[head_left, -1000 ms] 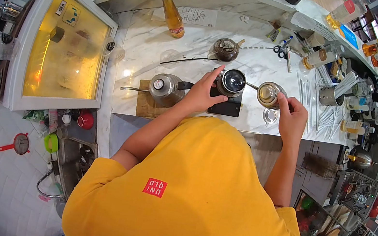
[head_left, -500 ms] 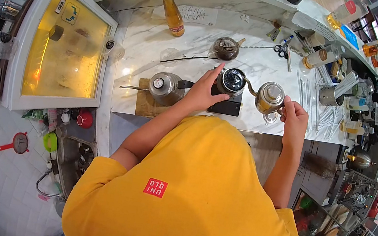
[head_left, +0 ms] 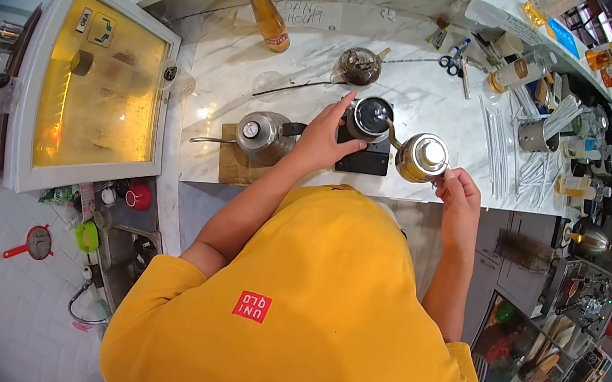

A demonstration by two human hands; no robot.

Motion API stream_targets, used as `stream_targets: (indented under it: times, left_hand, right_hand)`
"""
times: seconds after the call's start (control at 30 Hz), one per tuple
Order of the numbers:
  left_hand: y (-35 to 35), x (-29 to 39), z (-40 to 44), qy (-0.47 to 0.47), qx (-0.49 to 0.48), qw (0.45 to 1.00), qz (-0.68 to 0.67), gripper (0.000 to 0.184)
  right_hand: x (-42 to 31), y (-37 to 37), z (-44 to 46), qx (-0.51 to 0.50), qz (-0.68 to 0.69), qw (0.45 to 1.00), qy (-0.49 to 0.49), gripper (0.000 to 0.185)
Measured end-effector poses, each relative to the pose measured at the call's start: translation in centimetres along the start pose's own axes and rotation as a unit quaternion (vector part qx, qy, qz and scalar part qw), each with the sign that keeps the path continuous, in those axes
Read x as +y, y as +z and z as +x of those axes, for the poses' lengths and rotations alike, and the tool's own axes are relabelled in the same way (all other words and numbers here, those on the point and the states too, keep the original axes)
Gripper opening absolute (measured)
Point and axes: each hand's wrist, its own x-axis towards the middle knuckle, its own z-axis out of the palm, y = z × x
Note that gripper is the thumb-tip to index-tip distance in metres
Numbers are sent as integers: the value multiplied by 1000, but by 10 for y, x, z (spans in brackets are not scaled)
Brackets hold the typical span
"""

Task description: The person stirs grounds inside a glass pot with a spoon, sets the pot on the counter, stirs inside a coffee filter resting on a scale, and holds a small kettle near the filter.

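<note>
My right hand (head_left: 459, 194) grips the handle of a small metal kettle (head_left: 423, 158). Its curved spout reaches left, over the rim of a round dark-centred vessel (head_left: 370, 118). That vessel stands on a black scale (head_left: 363, 161). My left hand (head_left: 323, 140) is spread at the vessel's left side, thumb and fingers apart, near its rim. A larger steel kettle (head_left: 262, 137) sits on a wooden board (head_left: 236, 168) to the left. Beyond the vessel stands a glass pot with dark contents (head_left: 359, 66).
An amber bottle (head_left: 266, 13) stands at the back of the marble counter (head_left: 214, 63). Scissors (head_left: 451, 64), many straws (head_left: 494, 148) and a straw holder (head_left: 536, 136) are on the right. A yellow-lit glass-door cabinet (head_left: 102, 85) is at the left.
The view has shifted slightly. Since the first frame, the small kettle has tilted and turned, and its spout now reaches over the vessel. My left hand stays spread beside the vessel.
</note>
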Motion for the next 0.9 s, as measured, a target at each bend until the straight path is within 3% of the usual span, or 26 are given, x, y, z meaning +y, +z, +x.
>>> stream_targets:
  times: [0.1, 0.23, 0.43, 0.6, 0.9]
  left_hand:
    - [3, -3, -1, 27, 12, 999, 22, 111]
    - [10, 10, -19, -28, 53, 998, -23, 116]
    - [20, 7, -40, -39, 74, 996, -29, 113]
    - [21, 13, -50, -75, 70, 994, -24, 115]
    - [21, 23, -60, -115, 112, 987, -12, 118]
  right_hand:
    - [17, 0, -9, 15, 66, 998, 17, 19]
    - [31, 0, -15, 43, 110, 993, -4, 18]
    - [82, -13, 31, 47, 51, 996, -57, 20]
    - [126, -14, 78, 105, 67, 992, -1, 18]
    - [159, -24, 107, 81, 24, 996, 15, 22]
